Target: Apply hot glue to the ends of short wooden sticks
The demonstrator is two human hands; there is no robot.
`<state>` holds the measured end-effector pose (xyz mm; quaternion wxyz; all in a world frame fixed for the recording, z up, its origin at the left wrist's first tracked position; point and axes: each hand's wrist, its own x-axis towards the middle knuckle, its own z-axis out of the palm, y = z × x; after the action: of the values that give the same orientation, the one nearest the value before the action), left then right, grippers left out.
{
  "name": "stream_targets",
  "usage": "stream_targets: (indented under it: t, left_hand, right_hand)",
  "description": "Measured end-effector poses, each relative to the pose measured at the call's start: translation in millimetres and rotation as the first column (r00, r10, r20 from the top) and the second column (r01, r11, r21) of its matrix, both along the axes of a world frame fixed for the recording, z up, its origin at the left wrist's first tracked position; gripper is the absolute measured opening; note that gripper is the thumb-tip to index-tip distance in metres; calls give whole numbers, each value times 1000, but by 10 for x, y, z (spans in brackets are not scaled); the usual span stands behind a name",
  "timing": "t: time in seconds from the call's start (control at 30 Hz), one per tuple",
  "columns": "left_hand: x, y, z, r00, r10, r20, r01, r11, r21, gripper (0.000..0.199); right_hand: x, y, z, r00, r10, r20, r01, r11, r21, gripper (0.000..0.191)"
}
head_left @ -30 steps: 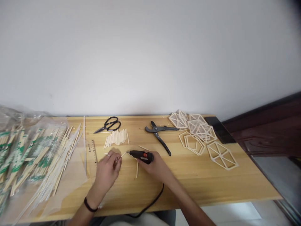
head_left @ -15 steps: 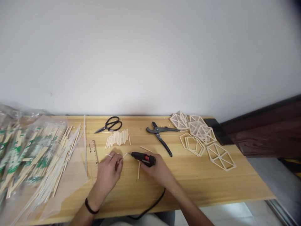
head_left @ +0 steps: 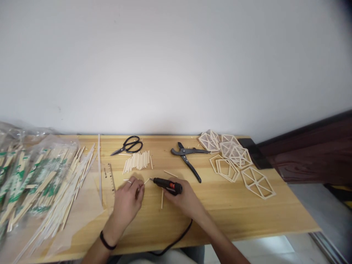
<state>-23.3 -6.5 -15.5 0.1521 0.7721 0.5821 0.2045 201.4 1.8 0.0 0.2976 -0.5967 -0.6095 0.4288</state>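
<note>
My left hand (head_left: 127, 200) pinches a short wooden stick (head_left: 146, 181) that points up and right toward the nozzle of a black glue gun (head_left: 167, 185). My right hand (head_left: 186, 200) grips that glue gun, whose tip sits just beside the stick's end. The gun's black cord (head_left: 176, 240) runs down off the front edge of the wooden table (head_left: 233, 209). Another loose stick (head_left: 162, 199) lies on the table between my hands.
A pile of cut sticks (head_left: 137, 160), black scissors (head_left: 128, 145), a ruler (head_left: 110, 178) and black pliers (head_left: 187, 157) lie behind my hands. Several glued stick hexagons (head_left: 236, 161) sit at the right. Bags of wrapped chopsticks (head_left: 33, 183) cover the left side.
The view has shifted slightly. Both hands stay almost still, with the glue gun tip kept close to the end of the stick.
</note>
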Motion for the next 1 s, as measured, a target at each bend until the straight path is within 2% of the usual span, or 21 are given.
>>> stream_targets:
  t: [0.07,0.17,0.27,0.4,0.53,0.63,0.73,0.83,0.93,1.0]
  left_hand:
    - [14,0,10,999,4,-42,-5,1000,-19,23]
    - [52,22,51,989,-2,-145,-9,997,-80,20]
    - [101,64,106,965,-20,-260,-20,988,-153,14]
    - [135,93,171,949,-50,-312,-7,984,-180,13]
    - [80,73,242,947,-76,-313,18,983,-184,11]
    - [-8,66,286,972,-60,-229,14,980,-199,10]
    - [-91,86,321,999,-31,-32,22,969,-245,8]
    - [-147,121,384,987,-31,157,78,951,-298,10]
    - [-194,148,471,968,-33,249,117,937,-330,17]
    - [-228,158,511,956,1,292,102,936,-338,22]
  right_hand:
    - [16,-6,33,999,-2,-36,1,1000,-9,9]
    - [55,-14,78,985,-6,-173,-7,997,-71,12]
    - [103,-8,96,957,-36,-288,-3,991,-131,27]
    - [148,25,97,955,-75,-286,15,979,-205,45]
    - [167,78,104,956,-33,-290,-19,985,-174,43]
    - [192,123,92,966,13,-258,-49,990,-135,40]
    - [232,180,62,983,-10,-185,-12,993,-114,37]
    - [268,261,35,986,-13,-165,-4,995,-99,31]
    - [284,349,7,982,47,-183,-65,993,-95,29]
    - [282,393,-10,976,81,-204,-101,991,-90,29]
